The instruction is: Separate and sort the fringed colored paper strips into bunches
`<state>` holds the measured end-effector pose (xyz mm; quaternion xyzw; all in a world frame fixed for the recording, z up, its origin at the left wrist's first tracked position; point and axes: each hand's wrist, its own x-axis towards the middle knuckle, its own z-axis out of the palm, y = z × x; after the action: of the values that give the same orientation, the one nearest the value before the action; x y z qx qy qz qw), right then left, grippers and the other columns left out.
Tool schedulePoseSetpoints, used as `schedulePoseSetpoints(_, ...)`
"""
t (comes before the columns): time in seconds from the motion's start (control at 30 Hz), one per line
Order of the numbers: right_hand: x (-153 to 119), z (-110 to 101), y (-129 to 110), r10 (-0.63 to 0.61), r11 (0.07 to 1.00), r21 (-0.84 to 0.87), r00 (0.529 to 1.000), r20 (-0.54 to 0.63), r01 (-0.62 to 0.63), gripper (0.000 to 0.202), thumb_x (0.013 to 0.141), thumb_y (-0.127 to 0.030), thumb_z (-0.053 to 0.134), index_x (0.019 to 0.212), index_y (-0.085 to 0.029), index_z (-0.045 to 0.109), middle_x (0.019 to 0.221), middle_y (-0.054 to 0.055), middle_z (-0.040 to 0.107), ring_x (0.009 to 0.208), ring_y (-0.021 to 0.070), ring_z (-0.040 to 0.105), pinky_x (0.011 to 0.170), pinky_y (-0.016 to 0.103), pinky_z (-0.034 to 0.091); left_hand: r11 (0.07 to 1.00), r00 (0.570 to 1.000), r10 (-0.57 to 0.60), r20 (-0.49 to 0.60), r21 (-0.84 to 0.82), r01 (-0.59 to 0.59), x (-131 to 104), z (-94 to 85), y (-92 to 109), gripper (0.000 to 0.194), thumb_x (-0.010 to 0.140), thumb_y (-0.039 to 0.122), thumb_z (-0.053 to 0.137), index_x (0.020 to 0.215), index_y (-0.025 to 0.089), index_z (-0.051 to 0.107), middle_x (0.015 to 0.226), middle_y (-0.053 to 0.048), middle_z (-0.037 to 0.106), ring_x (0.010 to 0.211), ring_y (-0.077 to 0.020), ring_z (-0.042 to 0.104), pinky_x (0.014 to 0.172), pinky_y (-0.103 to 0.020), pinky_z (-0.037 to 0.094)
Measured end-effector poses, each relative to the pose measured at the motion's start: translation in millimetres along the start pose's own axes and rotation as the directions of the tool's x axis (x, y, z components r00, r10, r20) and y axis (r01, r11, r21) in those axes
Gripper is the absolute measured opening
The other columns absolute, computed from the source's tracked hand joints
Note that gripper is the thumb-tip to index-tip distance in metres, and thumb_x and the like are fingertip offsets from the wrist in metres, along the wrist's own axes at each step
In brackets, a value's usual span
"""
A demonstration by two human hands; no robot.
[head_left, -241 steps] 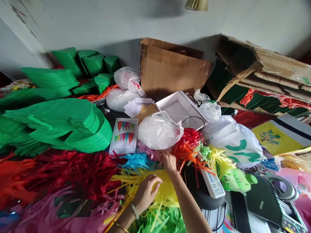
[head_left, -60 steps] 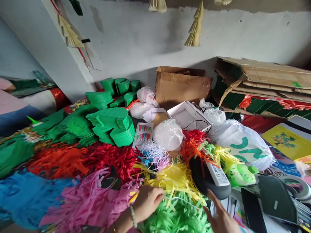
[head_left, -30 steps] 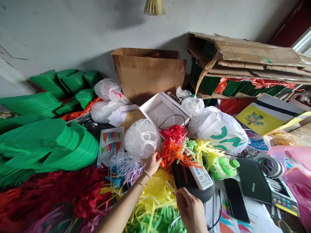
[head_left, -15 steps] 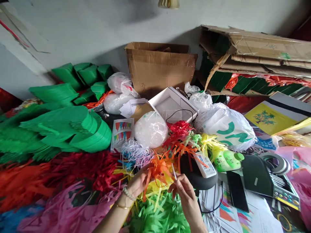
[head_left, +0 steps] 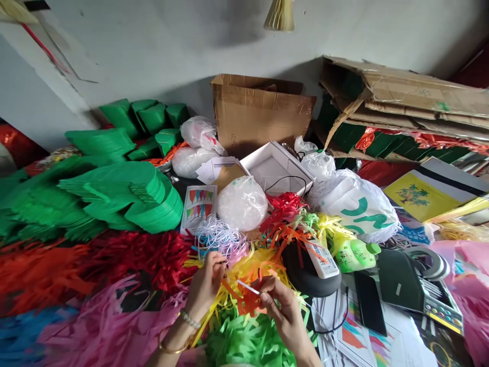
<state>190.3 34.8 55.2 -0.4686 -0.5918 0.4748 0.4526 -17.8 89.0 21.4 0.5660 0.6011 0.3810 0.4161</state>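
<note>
My right hand (head_left: pixel 284 311) pinches a thin white stick-like piece (head_left: pixel 247 286), which points up and left from the fingertips. Orange paper fringe (head_left: pixel 246 304) hangs beside and below those fingers; whether they grip it too is unclear. My left hand (head_left: pixel 208 283) is closed, fingertips curled together just left of the orange strips, and what it may hold is hidden. Right behind it lies a tangle of white and lilac string (head_left: pixel 219 234). Yellow paper strips (head_left: pixel 255 260) spread between and behind the hands. Beneath them sits a heap of light green fringe (head_left: pixel 244 339).
Green paper stacks (head_left: pixel 153 199) and red fringe (head_left: pixel 148 262) lie left. Behind are a plastic bag bundle (head_left: pixel 242 204), a white box (head_left: pixel 301 168) and a cardboard carton (head_left: pixel 260 117). To the right are a black case (head_left: pixel 301 272), a green bottle (head_left: pixel 355 255) and a phone (head_left: pixel 370 303).
My left hand has come off the orange fringe and moved left. The orange fringe sits lower, by my right hand. The white piece has tipped from steep to slanting left. The view has shifted slightly.
</note>
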Motion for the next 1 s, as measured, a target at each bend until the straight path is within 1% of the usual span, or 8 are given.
schedulePoseSetpoints(0.07, -1.4, 3.5, -11.7, -0.035, 0.999, -0.036, 0.999, 0.007, 0.036, 0.024, 0.096, -0.036, 0.052, 0.079, -0.019, 0.057, 0.075, 0.001, 0.057, 0.068, 0.0141, 0.055, 0.064, 0.023, 0.047, 0.988, 0.985, 0.151, -0.088, 0.06, -0.146, -6.0, -6.8, 19.3, 0.022, 0.091, 0.041, 0.054, 0.101, 0.022, 0.056, 0.099, -0.006, 0.068, 0.089, -0.0187, 0.067, 0.082, -0.032, 0.053)
schedulePoseSetpoints(0.13, -1.7, 8.1, -21.9, -0.078, 0.993, -0.087, 0.997, 0.008, 0.078, 0.022, 0.096, -0.033, 0.051, 0.081, -0.019, 0.059, 0.076, 0.002, 0.059, 0.068, 0.0143, 0.056, 0.064, 0.023, 0.047, 0.973, 0.973, 0.231, 0.024, 0.008, -0.231, -15.6, -5.6, 40.3, 0.017, 0.091, 0.036, 0.056, 0.097, 0.022, 0.061, 0.099, -0.005, 0.068, 0.092, -0.0189, 0.065, 0.087, -0.031, 0.052)
schedulePoseSetpoints(0.23, -2.6, 15.1, -31.3, -0.141, 0.973, -0.184, 0.99, -0.001, 0.138, 0.021, 0.096, -0.029, 0.048, 0.083, -0.019, 0.062, 0.081, 0.005, 0.064, 0.067, 0.0146, 0.058, 0.062, 0.023, 0.048, 0.968, 0.96, 0.237, 0.148, -0.116, -0.221, -28.2, 3.3, 59.3, 0.015, 0.089, 0.033, 0.059, 0.089, 0.02, 0.065, 0.093, -0.005, 0.07, 0.089, -0.0183, 0.065, 0.084, -0.029, 0.052)
schedulePoseSetpoints(0.4, -12.1, 18.8, -33.3, -0.195, 0.925, -0.342, 0.979, -0.059, 0.164, 0.021, 0.096, -0.025, 0.047, 0.087, -0.021, 0.066, 0.1, 0.009, 0.069, 0.074, 0.0155, 0.066, 0.062, 0.022, 0.051, 0.965, 0.973, 0.212, 0.096, -0.178, -0.193, -33.9, 9.9, 57.3, 0.017, 0.086, 0.032, 0.061, 0.081, 0.017, 0.067, 0.086, -0.005, 0.071, 0.085, -0.0188, 0.066, 0.08, -0.028, 0.053)
schedulePoseSetpoints(0.47, -16.4, 16.8, -33.4, -0.212, 0.904, -0.404, 0.967, -0.142, 0.139, 0.021, 0.096, -0.024, 0.046, 0.089, -0.021, 0.065, 0.105, 0.01, 0.068, 0.074, 0.0147, 0.067, 0.062, 0.021, 0.051, 0.966, 0.977, 0.199, 0.077, -0.181, -0.182, -35.0, 9.0, 55.9, 0.017, 0.085, 0.031, 0.062, 0.081, 0.017, 0.068, 0.086, -0.006, 0.072, 0.084, -0.0193, 0.067, 0.078, -0.028, 0.054)
schedulePoseSetpoints(0.6, -15.3, 14.2, -36.5, -0.223, 0.873, -0.485, 0.929, -0.297, 0.054, 0.016, 0.097, -0.026, 0.045, 0.088, -0.02, 0.057, 0.066, 0.0, 0.063, 0.051, 0.0111, 0.057, 0.051, 0.018, 0.044, 0.974, 0.977, 0.17, 0.127, -0.173, -0.147, -39.9, 7.7, 60.8, 0.015, 0.085, 0.027, 0.061, 0.088, 0.016, 0.072, 0.083, -0.006, 0.075, 0.077, -0.019, 0.07, 0.072, -0.027, 0.056)
schedulePoseSetpoints(0.77, -1.8, 19.3, -41.7, -0.294, 0.778, -0.619, 0.932, -0.211, 0.106, 0.019, 0.095, -0.029, 0.049, 0.082, -0.019, 0.059, 0.053, -0.004, 0.057, 0.041, 0.0087, 0.048, 0.045, 0.019, 0.037, 0.967, 0.958, 0.255, 0.13, -0.031, -0.253, -45.0, 9.4, 67.6, 0.016, 0.086, 0.024, 0.061, 0.094, 0.02, 0.074, 0.085, -0.006, 0.077, 0.076, -0.0191, 0.072, 0.07, -0.027, 0.058)
schedulePoseSetpoints(1.0, 3.0, 18.6, -37.5, -0.387, 0.658, -0.737, 0.909, -0.154, 0.155, 0.021, 0.094, -0.024, 0.05, 0.08, -0.018, 0.064, 0.052, -0.003, 0.059, 0.041, 0.0083, 0.052, 0.047, 0.018, 0.038, 0.89, 0.908, 0.411, 0.083, 0.181, -0.419, -44.2, 14.9, 65.8, 0.02, 0.086, 0.018, 0.058, 0.097, 0.024, 0.074, 0.089, -0.005, 0.077, 0.078, -0.0199, 0.072, 0.072, -0.029, 0.058)
